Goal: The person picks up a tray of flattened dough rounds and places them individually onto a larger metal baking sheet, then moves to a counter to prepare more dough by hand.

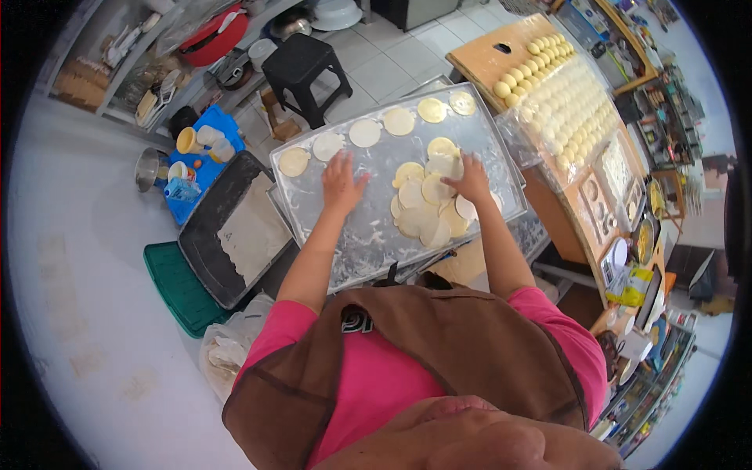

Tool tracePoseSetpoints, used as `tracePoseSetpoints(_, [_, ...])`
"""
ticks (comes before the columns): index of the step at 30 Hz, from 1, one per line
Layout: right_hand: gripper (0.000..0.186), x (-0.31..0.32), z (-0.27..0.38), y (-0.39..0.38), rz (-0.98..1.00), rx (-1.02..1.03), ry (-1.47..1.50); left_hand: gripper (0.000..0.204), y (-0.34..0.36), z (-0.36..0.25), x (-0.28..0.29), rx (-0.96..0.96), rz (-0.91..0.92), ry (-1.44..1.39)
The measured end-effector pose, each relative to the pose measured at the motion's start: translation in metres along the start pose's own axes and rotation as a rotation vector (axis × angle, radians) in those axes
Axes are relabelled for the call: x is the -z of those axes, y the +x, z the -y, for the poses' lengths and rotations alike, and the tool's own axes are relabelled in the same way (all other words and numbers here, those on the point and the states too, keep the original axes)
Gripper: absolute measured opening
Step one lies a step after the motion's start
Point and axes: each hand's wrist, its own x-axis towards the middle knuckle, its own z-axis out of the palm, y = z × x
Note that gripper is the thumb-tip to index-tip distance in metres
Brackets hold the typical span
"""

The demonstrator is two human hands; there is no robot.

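Observation:
A floured metal tray point(364, 243) lies before me. Along its far side runs a row of flat round dough discs point(364, 132), spaced slightly apart. My left hand point(342, 188) is over the left part of the tray, fingers spread, its tips at the near edge of a pale disc point(327, 146). A loose, overlapping pile of dough discs point(423, 207), some yellower than others, covers the right half. My right hand point(471, 184) rests at the right edge of this pile, thumb stretched toward it and fingers apart. Its palm side is hidden, and no held disc shows.
Left of the tray stands a black bin point(205, 258) with flour point(254, 227), beside a green lid point(184, 290). A blue tray point(182, 210) carries cups. Beyond are a black stool point(301, 66) and, right, a wooden table point(476, 52) with many dough balls point(540, 63), partly under plastic.

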Motion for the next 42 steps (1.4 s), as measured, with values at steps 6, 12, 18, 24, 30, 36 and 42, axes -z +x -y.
tracePoseSetpoints(6, [0.096, 0.008, 0.036, -0.049, 0.176, 0.217, -0.077, 0.091, -0.002, -0.092, -0.018, -0.195, 0.342, -0.155])
tracePoseSetpoints(12, [0.076, -0.011, 0.033, -0.059, 0.152, 0.289, 0.235, 0.089, -0.007, -0.110, -0.020, -0.101, 0.555, -0.243])
tracePoseSetpoints(18, [0.031, 0.003, 0.030, -0.058, 0.194, 0.360, 0.452, 0.046, -0.029, -0.073, -0.041, 0.240, 0.374, -1.001])
tracePoseSetpoints(24, [0.022, 0.010, 0.032, -0.056, 0.267, 0.266, 0.671, 0.018, -0.029, -0.082, -0.013, 0.518, 0.345, -1.434])
tracePoseSetpoints(30, [0.031, 0.012, 0.060, -0.061, 0.293, 0.221, 0.994, 0.023, -0.030, -0.087, 0.005, 0.740, 0.096, -1.796])
tracePoseSetpoints(36, [0.030, 0.004, 0.071, -0.071, 0.274, 0.225, 0.941, 0.037, -0.041, -0.090, 0.014, 0.743, 0.324, -2.108])
tracePoseSetpoints(42, [0.031, 0.034, 0.044, -0.074, 0.291, 0.137, 0.820, 0.034, -0.041, -0.087, 0.018, 0.837, 0.242, -2.153])
